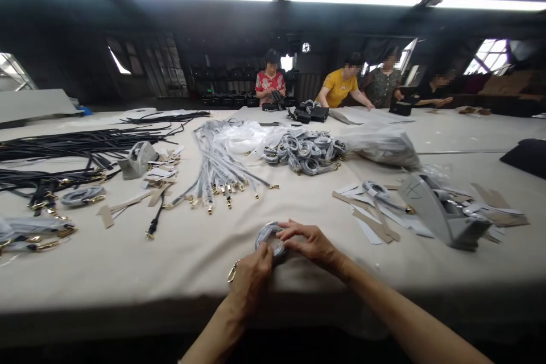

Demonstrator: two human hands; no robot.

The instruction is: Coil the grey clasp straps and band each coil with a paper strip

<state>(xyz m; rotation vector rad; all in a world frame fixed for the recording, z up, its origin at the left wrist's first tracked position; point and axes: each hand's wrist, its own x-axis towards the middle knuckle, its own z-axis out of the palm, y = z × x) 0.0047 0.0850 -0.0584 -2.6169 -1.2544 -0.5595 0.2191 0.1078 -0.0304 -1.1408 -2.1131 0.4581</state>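
Observation:
A grey strap wound into a coil [265,233], apparently in clear wrap, is at the table's near edge. My left hand [252,266] grips the coil's lower left side, fingers closed round it. A gold snap hook [233,271] sticks out to the left of that hand. My right hand [313,245] rests on the coil's right side, its thumb and fingers closed on the strap. Beyond my hands lies a fan of straight wrapped straps [217,173] with gold hooks, and beside it a heap of coiled straps [302,151].
Tape dispensers stand left [139,160] and right [443,213], with paper strips [371,216] about them. Black straps [77,145] spread over the left side. A plastic bag [384,145] lies at right of the heap. Several co-workers [341,86] work across the table.

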